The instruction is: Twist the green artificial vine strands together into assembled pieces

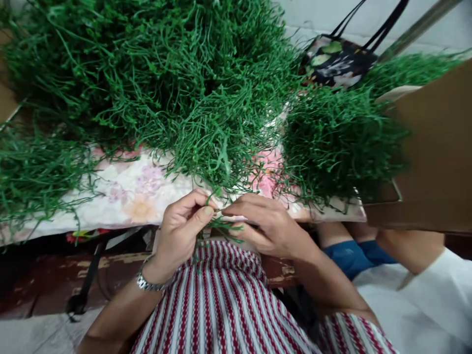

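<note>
My left hand (188, 219), with a metal watch (149, 280) at the wrist, pinches a green artificial plant sprig (221, 225) between thumb and forefinger. Close against it, my right hand (263, 221) has its fingers bent at the same sprig, thumb and forefinger meeting near the stem. The exact contact of the right fingertips is partly hidden. Thin green strands hang below both hands, in front of the striped clothing. Just beyond my fingers, a large heap of green plastic stems (177, 83) spreads over the flowered tablecloth (147, 189).
A smaller heap of stems (339, 142) lies at the right, beside a cardboard box (438, 147). More stems (40, 172) cover the left side. A black floral bag (337, 59) stands at the back. At the lower right are another person's legs in blue shorts (346, 258).
</note>
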The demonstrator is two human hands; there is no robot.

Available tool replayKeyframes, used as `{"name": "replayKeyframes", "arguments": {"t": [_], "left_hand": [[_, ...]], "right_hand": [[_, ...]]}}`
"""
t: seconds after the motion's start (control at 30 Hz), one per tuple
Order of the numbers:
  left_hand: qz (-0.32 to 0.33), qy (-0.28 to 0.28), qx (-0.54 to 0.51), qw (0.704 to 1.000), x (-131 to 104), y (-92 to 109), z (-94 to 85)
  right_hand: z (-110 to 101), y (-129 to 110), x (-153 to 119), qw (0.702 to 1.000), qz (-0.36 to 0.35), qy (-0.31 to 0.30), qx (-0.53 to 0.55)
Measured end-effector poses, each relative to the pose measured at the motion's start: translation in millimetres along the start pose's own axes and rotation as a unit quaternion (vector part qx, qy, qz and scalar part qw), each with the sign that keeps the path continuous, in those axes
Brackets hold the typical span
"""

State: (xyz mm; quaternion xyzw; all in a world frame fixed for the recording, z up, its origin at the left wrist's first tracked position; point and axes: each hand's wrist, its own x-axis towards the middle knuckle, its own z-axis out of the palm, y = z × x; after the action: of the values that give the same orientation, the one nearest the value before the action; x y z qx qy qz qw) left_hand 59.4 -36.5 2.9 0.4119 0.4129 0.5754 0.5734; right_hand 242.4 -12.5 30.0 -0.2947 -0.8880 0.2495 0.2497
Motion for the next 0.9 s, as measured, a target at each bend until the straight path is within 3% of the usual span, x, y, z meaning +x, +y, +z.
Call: {"name": "replayKeyframes", "arguments": {"t": [0.17, 0.53, 0.63, 0.77, 0.9], "left_hand": [[0.037, 0.0, -0.01, 0.999, 2, -5, -3.4], [0.031, 0.01, 0.026, 0.999, 1, -5, -14.4], [0.039, 0.009, 0.028, 0.999, 0, -7, -13.3], [0.033, 0.004, 0.035, 0.999, -3, -8, -10.3], [0.018, -0.022, 0.053, 0.998, -6, -6, -8.5]], "right_hand": [[33, 8, 10, 0.999, -0.004, 0.029, 0.019], [47, 11, 8, 0.985, 0.038, 0.12, 0.12], [47, 10, 7, 0.985, 0.025, 0.093, 0.141], [48, 8, 5, 0.994, 0.022, 0.062, 0.087], [55, 8, 1, 0.995, 0.02, 0.079, 0.056]]}}
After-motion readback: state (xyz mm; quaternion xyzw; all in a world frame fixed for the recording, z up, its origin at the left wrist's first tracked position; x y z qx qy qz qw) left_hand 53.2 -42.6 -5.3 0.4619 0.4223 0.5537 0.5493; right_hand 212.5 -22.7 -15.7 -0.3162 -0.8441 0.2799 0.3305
